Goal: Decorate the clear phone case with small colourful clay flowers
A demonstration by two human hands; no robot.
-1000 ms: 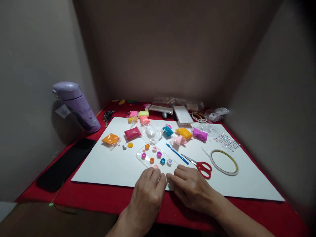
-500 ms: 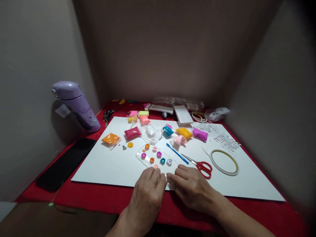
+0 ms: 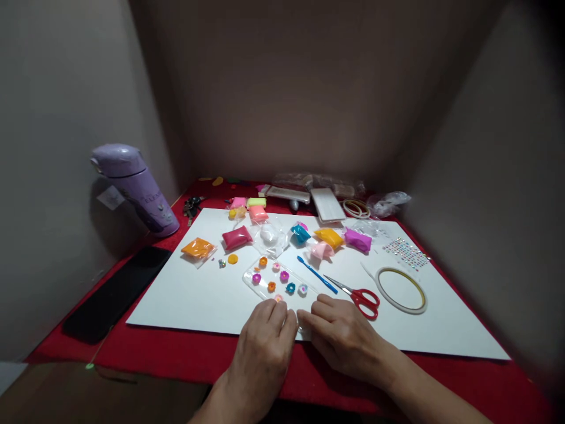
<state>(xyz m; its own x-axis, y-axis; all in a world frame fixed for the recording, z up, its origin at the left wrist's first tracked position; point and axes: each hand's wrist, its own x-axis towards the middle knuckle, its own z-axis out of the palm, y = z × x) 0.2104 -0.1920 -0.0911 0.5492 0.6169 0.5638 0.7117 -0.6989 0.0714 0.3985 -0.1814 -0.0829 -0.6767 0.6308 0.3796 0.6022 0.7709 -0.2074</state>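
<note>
My left hand (image 3: 263, 347) and my right hand (image 3: 342, 338) rest side by side at the near edge of a white board (image 3: 198, 294), fingers curled and fingertips pinched together at the near end of a clear phone case (image 3: 276, 282). What the fingertips pinch is hidden. Small coloured clay flowers sit on the case. Just right of it lie a blue tool (image 3: 316, 274) and red-handled scissors (image 3: 361, 297).
Several bags of coloured clay (image 3: 237, 237) lie across the board's far part. A tape ring (image 3: 400, 289) and a gem sticker sheet (image 3: 406, 254) are at the right. A purple bottle (image 3: 135, 188), keys and a black phone (image 3: 115, 292) are at the left on the red cloth.
</note>
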